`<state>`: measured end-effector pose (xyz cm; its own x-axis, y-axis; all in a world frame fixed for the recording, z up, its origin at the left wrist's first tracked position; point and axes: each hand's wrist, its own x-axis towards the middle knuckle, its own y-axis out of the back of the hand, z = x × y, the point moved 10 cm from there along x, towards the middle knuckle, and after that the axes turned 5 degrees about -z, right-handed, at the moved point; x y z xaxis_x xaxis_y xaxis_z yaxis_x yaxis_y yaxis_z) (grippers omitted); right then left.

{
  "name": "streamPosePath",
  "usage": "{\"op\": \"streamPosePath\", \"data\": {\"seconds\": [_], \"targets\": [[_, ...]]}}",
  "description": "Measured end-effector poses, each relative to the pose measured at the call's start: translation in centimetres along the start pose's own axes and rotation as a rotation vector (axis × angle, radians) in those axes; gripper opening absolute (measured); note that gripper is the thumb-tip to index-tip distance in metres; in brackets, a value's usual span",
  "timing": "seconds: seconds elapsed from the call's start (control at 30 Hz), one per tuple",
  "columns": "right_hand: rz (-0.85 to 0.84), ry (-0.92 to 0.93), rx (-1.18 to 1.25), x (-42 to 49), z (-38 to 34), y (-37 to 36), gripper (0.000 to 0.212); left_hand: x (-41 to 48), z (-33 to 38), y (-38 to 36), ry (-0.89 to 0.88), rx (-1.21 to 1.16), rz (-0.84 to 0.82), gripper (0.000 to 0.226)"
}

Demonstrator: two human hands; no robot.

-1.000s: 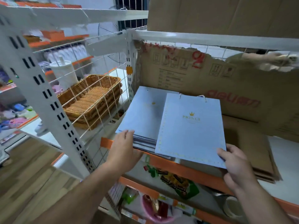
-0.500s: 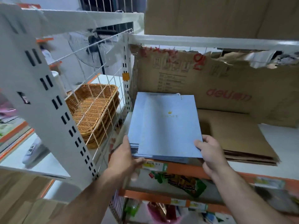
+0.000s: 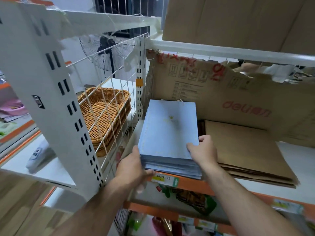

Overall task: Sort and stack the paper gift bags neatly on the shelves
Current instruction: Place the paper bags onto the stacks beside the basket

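One stack of pale blue gift bags (image 3: 167, 133), too many to count, lies flat at the shelf (image 3: 196, 183) front, left hand (image 3: 132, 167) pressed open against its left edge, right hand (image 3: 203, 150) gripping its right corner, beside one brown bag pile (image 3: 247, 150) and one wicker basket stack (image 3: 105, 114).

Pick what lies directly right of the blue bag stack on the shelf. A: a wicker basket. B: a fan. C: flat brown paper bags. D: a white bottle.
C: flat brown paper bags lie just right of the blue bag stack; the wicker basket sits on its left, beyond the wire grid.
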<state>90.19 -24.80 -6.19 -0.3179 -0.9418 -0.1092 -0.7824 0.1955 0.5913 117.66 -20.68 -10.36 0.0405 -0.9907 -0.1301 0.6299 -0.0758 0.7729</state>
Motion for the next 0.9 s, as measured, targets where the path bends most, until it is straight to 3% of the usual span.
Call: {"op": "streamPosePath", "data": {"seconds": [0.17,0.27,0.37,0.57,0.73,0.9], "targets": [[-0.044,0.256,-0.480,-1.5,-3.1,-1.0,0.071,0.1,0.1,0.1,-0.002,0.029,0.013,0.075],[-0.209,0.428,-0.675,-3.1,-4.1,-3.7,0.085,0.0,0.0,0.0,0.002,0.021,0.021,0.072],[-0.332,0.425,-0.825,-3.2,-3.7,-5.7,0.089,0.0,0.1,0.1,0.003,0.035,0.037,0.075],[-0.379,0.372,-0.930,-1.9,-4.7,-6.9,0.083,0.3,-0.1,0.0,0.027,0.089,0.020,0.077],[-0.432,0.340,-1.003,-2.0,-4.3,-6.8,0.091,0.1,0.0,0.1,0.017,0.091,0.013,0.075],[-0.312,0.386,-0.927,1.2,-9.4,-5.7,0.089,-0.2,0.4,0.2,-0.002,0.073,-0.009,0.067]]}}
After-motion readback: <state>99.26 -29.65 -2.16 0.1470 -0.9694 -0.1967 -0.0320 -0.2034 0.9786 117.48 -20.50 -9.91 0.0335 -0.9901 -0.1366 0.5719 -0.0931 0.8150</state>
